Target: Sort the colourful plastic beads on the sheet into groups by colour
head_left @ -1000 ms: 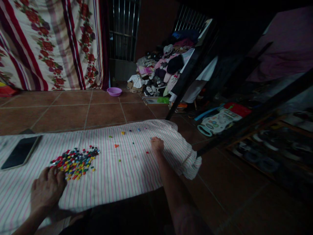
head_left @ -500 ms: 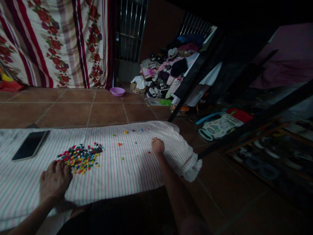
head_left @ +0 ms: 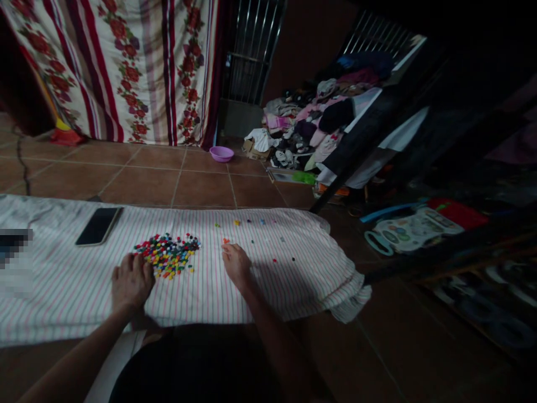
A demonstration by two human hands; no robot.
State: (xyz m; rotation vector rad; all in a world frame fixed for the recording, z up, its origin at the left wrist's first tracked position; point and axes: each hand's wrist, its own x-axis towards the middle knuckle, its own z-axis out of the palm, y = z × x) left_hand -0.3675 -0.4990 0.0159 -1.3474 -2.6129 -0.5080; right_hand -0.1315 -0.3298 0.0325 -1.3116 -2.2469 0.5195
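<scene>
Many small coloured pieces (head_left: pixel 168 257) lie in a loose pile on a white striped cloth (head_left: pixel 213 296). My left hand (head_left: pixel 132 280) rests at the pile's lower left edge, palm down, fingers spread a little. To the right of the pile, my right hand (head_left: pixel 236 266) has its fingers drawn together by a few orange pieces (head_left: pixel 226 241); whether anything is between them is too small to tell. Further right and behind are small scattered pieces, among them a yellow one (head_left: pixel 237 222), a red one (head_left: pixel 274 260) and a black one (head_left: pixel 293 259).
A phone (head_left: pixel 99 226) lies on the cloth, left of the pile. Beyond, a purple basin (head_left: pixel 221 154) sits on the tiled floor near a heap of clothes (head_left: pixel 310 120). A dark slanted pole (head_left: pixel 335 187) and a toy panel (head_left: pixel 419 229) are at the right.
My right hand has moved left, from the far right pieces to the orange ones. A black piece now shows at the right. The view has shifted, while my left hand stays by the pile.
</scene>
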